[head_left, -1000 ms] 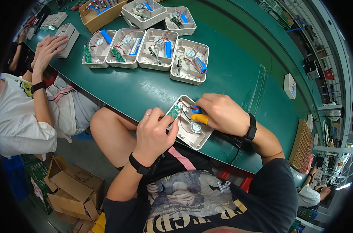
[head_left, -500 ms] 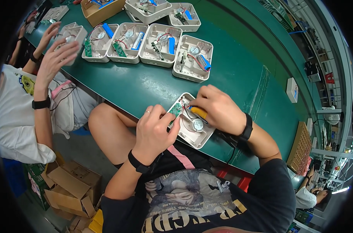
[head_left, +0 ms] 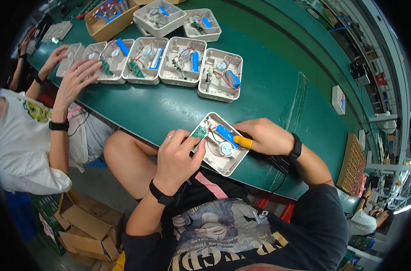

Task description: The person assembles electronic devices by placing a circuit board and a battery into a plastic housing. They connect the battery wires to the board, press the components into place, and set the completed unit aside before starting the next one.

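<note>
At the near edge of the green counter (head_left: pixel 278 90), the left hand (head_left: pixel 178 158) now pinches the small green board (head_left: pixel 199 132) in the white case (head_left: pixel 220 149), the right hand (head_left: pixel 264 137) presses its blue battery (head_left: pixel 225 134), and a neighbour's hand (head_left: pixel 76 79) has reached the row of cases (head_left: pixel 169 61) behind.

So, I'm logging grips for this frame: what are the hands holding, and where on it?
Both hold the open white housing: left hand pinches its left edge by the green circuit board; right hand grips its right edge.

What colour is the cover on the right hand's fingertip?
Orange-yellow: a finger cot on the right hand, resting beside the blue battery. Clearest in the head view.
</note>
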### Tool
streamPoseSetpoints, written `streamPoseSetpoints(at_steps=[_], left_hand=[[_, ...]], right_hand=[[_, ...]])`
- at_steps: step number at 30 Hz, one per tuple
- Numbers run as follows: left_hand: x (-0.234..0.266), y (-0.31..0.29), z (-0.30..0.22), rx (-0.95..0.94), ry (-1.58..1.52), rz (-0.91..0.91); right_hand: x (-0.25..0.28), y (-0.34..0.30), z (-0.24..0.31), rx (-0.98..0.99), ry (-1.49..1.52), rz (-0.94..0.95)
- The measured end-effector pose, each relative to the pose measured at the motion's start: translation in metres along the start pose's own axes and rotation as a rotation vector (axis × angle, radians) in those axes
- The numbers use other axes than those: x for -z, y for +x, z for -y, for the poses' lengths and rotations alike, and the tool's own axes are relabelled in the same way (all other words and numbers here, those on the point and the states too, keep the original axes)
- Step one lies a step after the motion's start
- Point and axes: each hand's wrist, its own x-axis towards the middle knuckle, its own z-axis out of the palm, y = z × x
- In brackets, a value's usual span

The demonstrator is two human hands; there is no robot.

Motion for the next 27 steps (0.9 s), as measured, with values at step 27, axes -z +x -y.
streamPoseSetpoints(at_steps=[27], left_hand=[[0.036,0.025,0.007,0.015,-0.059,0.364]], right_hand=[[0.185,-0.076,-0.335,-0.86,-0.425,-0.687]])
